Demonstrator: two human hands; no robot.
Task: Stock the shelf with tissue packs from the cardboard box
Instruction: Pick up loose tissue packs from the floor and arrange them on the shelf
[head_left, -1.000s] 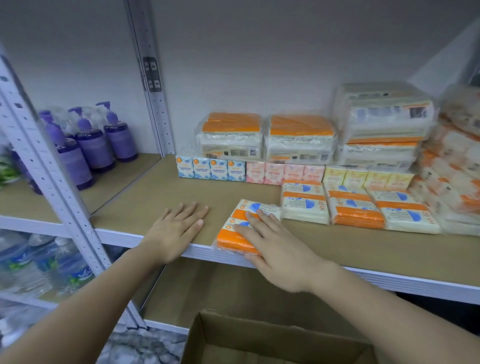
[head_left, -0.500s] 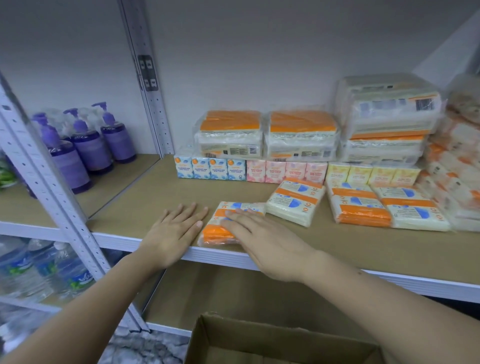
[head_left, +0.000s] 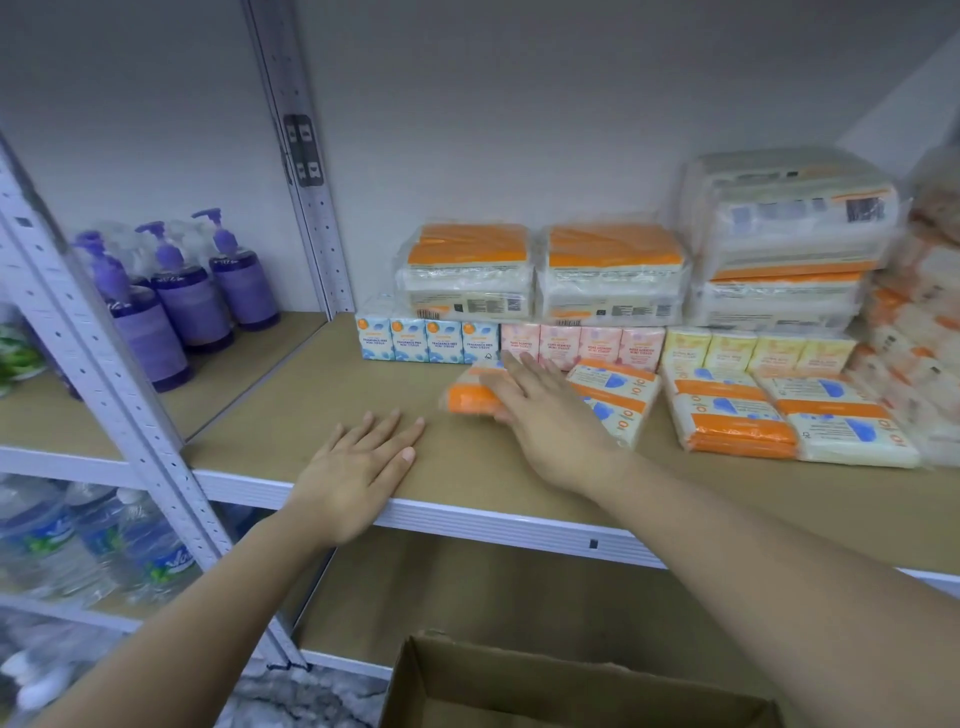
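Observation:
An orange-and-white tissue pack (head_left: 465, 397) lies flat on the brown shelf board (head_left: 322, 415), just in front of the row of small blue and pink tissue packs (head_left: 426, 340). My right hand (head_left: 545, 410) presses on its top with straight fingers. A second pack (head_left: 621, 392) lies right beside it, with two more flat packs (head_left: 732, 415) further right. My left hand (head_left: 358, 465) rests flat on the shelf's front edge, holding nothing. The cardboard box (head_left: 519, 686) stands open below, at the bottom edge of the view.
Large wrapped tissue bundles (head_left: 467, 270) stand stacked at the back, with more (head_left: 789, 234) on the right. Purple pump bottles (head_left: 192, 291) stand on the left bay behind a grey metal upright (head_left: 104, 364). Water bottles (head_left: 78, 540) sit on the lower left shelf.
My right hand has pushed the tissue pack from the shelf's front edge back and to the right, up to the row of small packs. The left hand stays put.

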